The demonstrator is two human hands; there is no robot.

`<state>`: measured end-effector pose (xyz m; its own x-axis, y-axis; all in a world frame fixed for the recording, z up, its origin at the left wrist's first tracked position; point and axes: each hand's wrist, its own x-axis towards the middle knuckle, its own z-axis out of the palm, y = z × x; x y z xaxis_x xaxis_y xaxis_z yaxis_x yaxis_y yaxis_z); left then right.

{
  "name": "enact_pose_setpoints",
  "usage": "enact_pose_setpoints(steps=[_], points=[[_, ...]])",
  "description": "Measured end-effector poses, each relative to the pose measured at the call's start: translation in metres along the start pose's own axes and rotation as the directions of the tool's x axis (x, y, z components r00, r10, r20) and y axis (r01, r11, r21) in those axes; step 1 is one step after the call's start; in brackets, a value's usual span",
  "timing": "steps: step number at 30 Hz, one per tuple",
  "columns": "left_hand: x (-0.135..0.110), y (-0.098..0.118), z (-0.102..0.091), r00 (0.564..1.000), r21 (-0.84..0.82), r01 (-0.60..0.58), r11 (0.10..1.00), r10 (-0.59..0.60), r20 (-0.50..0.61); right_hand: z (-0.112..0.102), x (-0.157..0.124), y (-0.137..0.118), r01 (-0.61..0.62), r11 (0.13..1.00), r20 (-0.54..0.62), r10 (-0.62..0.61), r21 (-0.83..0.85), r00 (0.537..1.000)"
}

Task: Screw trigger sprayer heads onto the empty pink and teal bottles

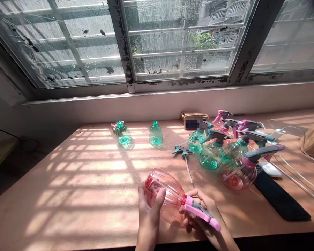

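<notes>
My left hand (149,205) wraps round the body of a clear pink spray bottle (164,190) that lies tilted over the near edge of the wooden table (81,195). My right hand (199,212) grips its pink and grey trigger head (199,211) at the neck. A loose teal trigger head with a white dip tube (184,155) lies on the table just beyond. Two open green bottles (122,134) (155,134) without heads stand farther back.
A cluster of several assembled green and pink spray bottles (225,153) stands at the right. A small cardboard box (193,116) sits behind them. A black flat object (279,198), a white mouse-like thing (269,169) and white cables (295,181) lie at the right edge. A window (178,38) runs along the back.
</notes>
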<state>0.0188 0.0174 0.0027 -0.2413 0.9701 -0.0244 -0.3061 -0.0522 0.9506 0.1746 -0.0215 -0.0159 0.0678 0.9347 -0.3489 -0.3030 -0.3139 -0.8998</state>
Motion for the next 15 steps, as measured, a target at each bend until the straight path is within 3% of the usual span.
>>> enact_pose_setpoints(steps=[4, 8, 12, 15], points=[[-0.0041, 0.0028, 0.0016, 1.0, 0.01, 0.011, 1.0, -0.011, 0.028, -0.0027, 0.0055, 0.0054, -0.042, 0.992, -0.035, 0.046, 0.116, 0.998], [-0.0031, 0.0025, 0.0003, 1.0, 0.024, 0.009, 1.0, -0.01, 0.02, -0.0028, 0.0038, 0.0043, 0.099, 0.988, -0.008, -0.099, 0.118, 0.995], [0.0005, 0.0002, -0.0022, 0.996, -0.064, 0.065, 0.996, -0.069, -0.05, 0.0005, 0.0038, 0.0014, 0.333, 0.943, -0.016, -0.332, 0.027, 0.943], [-0.0003, -0.0011, -0.004, 0.994, -0.145, 0.102, 0.984, -0.107, -0.025, 0.0033, 0.0026, 0.0045, 0.374, 0.923, 0.002, -0.375, -0.089, 0.927]])
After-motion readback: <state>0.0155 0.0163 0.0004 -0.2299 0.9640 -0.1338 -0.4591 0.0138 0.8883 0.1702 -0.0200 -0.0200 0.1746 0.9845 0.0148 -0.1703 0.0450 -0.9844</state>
